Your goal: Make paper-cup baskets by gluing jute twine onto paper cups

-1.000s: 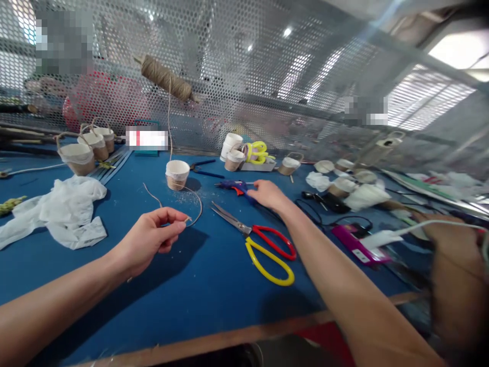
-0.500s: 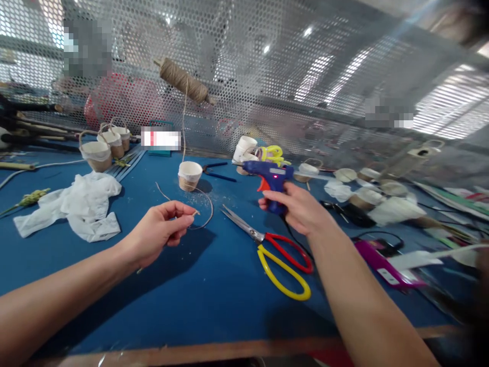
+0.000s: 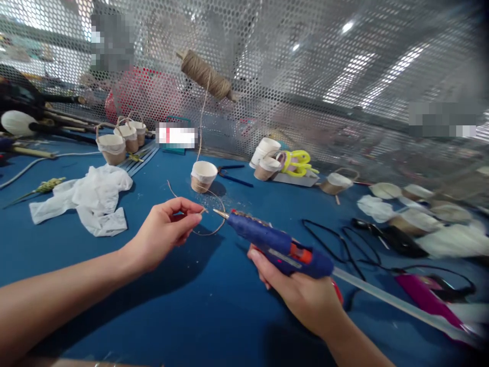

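String [image 3: 209, 234] was pinched in the person's left hand [image 3: 162, 237]. The thumb and first finger were pressed together on it, and a tiny end poked out past them. The rest made a round loop that ran up to a small white and brown cup [image 3: 204, 176]. The cup stood upright on the blue table [image 3: 171, 316].

The right hand [image 3: 301, 298] was wrapped around the handle of a blue glue gun [image 3: 263, 234]. Its metal tip [image 3: 220, 214] pointed left, near the end of the string but apart from it. A small red light glowed on its side, and a long, clear glue stick [image 3: 389, 300] came out of its back.

Dark blue pliers [image 3: 239, 178] lay just right of the cup. A big roll of twine [image 3: 206, 75] was up high, by a wall full of holes [image 3: 275, 61]. On the left lay a crumpled white cloth [image 3: 89, 199].
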Tool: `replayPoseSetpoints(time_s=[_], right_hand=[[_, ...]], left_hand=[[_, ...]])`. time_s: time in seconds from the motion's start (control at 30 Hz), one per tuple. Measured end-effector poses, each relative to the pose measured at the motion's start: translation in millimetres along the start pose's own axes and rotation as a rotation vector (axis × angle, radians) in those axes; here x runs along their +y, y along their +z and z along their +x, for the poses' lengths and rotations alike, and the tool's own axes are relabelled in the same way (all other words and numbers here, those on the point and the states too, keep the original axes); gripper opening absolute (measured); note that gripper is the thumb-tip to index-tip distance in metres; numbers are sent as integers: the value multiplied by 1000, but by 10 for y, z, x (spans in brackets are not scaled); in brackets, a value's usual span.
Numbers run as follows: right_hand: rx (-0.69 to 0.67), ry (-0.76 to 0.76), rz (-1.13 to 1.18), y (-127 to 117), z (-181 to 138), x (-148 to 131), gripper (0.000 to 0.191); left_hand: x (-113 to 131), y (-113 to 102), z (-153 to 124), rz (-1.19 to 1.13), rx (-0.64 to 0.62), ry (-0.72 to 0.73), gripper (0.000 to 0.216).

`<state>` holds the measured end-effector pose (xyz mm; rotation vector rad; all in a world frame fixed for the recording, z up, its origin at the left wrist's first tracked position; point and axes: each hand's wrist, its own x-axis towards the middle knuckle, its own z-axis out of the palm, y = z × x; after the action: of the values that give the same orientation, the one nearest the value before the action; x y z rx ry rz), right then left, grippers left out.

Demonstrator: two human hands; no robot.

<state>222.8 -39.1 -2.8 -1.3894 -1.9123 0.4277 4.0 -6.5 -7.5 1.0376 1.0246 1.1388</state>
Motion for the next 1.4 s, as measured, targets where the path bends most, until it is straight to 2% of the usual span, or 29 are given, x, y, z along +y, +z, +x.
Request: replayPoseSetpoints(time_s=[0.17,0.43,0.63,0.8,0.9,1.2,1.4], right_hand=[[-52,-96,-132,-34,-14,59,13],[-93,-54,-159,-48,79,-139,15],[-71,-37,-274,-50,45,-39,18],[-167,-209,-427,-105,-46,254,23],[-168,-257,-456,-124,-66,333,25],[-114,-421,-490,-95,-50,240,33],[-73,-412,-505,-74,-38,181,34]], left_hand=[[18,32,0,19,5,7,12],[20,35,-21,54,1,26,12],[25,41,-33,60,2,24,12],[34,41,-24,54,1,21,11],[40,43,-19,49,7,22,11],[53,45,-18,36,31,20,12],[53,45,-14,43,24,27,13]])
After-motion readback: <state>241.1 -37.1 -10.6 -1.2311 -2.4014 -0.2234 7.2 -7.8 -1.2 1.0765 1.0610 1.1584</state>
